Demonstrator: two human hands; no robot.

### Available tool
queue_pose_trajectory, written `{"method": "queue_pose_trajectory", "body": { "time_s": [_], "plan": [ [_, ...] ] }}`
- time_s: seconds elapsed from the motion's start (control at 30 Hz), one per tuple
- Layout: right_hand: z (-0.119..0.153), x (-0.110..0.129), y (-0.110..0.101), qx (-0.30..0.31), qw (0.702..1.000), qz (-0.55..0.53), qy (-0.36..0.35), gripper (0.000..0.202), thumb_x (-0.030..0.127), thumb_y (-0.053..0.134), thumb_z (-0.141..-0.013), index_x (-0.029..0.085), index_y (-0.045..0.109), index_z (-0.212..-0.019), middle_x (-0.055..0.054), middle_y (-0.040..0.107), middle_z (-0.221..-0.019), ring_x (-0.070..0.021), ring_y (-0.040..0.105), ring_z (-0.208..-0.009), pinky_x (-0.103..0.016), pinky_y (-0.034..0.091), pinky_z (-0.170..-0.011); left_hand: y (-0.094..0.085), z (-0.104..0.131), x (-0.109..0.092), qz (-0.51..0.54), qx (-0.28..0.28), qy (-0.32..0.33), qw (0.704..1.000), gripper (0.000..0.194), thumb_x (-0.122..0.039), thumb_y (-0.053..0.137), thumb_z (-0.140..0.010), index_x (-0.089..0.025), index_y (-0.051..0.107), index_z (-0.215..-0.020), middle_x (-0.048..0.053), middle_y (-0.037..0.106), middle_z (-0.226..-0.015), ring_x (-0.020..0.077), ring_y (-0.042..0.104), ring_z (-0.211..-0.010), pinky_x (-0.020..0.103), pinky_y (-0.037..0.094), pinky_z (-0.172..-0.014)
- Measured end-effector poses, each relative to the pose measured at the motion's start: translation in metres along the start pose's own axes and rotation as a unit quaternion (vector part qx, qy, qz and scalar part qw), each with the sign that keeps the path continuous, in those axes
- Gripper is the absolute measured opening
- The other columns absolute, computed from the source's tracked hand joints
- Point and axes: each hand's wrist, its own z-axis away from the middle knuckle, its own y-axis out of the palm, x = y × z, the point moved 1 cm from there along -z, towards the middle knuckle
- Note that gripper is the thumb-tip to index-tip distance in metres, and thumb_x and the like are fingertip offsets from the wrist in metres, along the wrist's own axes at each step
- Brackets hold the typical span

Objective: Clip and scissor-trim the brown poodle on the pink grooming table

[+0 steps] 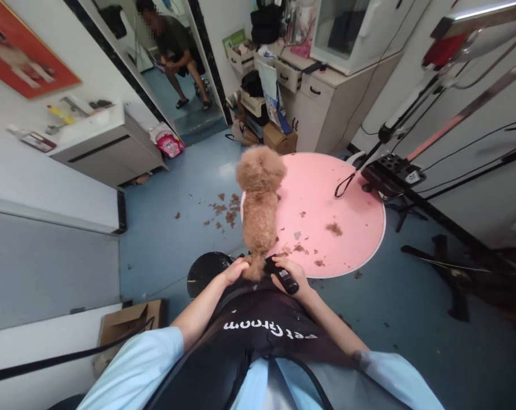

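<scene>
A curly brown dog (260,216) stands at the left edge of a round pink table (347,228), its head away from me and its rump and fluffy tail (254,267) toward me. My left hand (236,271) is closed at the dog's rear, beside the tail; the fur partly hides its fingertips. In my right hand (294,277) are black hair clippers (286,279), fingers wrapped round the body, with the front end close to the right side of the rump. Clipped fur (334,229) lies in tufts on the table.
A black round stool seat (209,274) is at my left. Above the table's right side hangs a black loop (344,187) near a black tool holder (392,173). More fur (228,209) litters the blue floor. A person (172,51) sits beyond the doorway or mirror.
</scene>
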Motion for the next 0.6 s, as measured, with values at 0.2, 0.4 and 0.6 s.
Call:
{"method": "queue_pose_trajectory", "body": {
  "time_s": [0.2,0.4,0.6],
  "plan": [
    [-0.018,-0.012,-0.017,0.032,0.982,-0.083,0.167,0.025,0.021,0.065,-0.072,0.021,0.063,-0.097,-0.008,0.071,-0.099,-0.0241,0.068,-0.094,-0.042,0.054,-0.088,-0.039,-0.022,-0.012,-0.279,-0.206,-0.053,0.936,0.024,-0.027,0.051,-0.077,-0.014,0.071,-0.073,0.014,0.073,-0.090,0.0321,0.065,-0.103,0.042,0.045,-0.096],
    [-0.058,-0.023,-0.047,-0.063,0.944,-0.232,0.226,0.026,0.028,0.068,-0.071,0.022,0.059,-0.095,-0.006,0.068,-0.103,-0.0232,0.064,-0.103,-0.041,0.049,-0.097,-0.074,-0.061,-0.047,-0.181,-0.345,0.075,0.918,0.055,-0.047,0.030,-0.095,-0.013,0.059,-0.127,0.014,0.055,-0.139,0.0221,0.047,-0.133,0.037,0.032,-0.112],
    [-0.107,-0.042,-0.059,0.124,0.918,-0.246,0.285,0.032,0.029,0.078,-0.057,0.018,0.063,-0.083,-0.004,0.069,-0.083,-0.0203,0.065,-0.079,-0.033,0.054,-0.072,-0.058,-0.096,-0.104,-0.207,-0.302,0.158,0.917,0.058,-0.054,0.045,-0.091,-0.019,0.052,-0.137,0.009,0.047,-0.146,0.0242,0.040,-0.138,0.035,0.032,-0.114]
  ]
}}
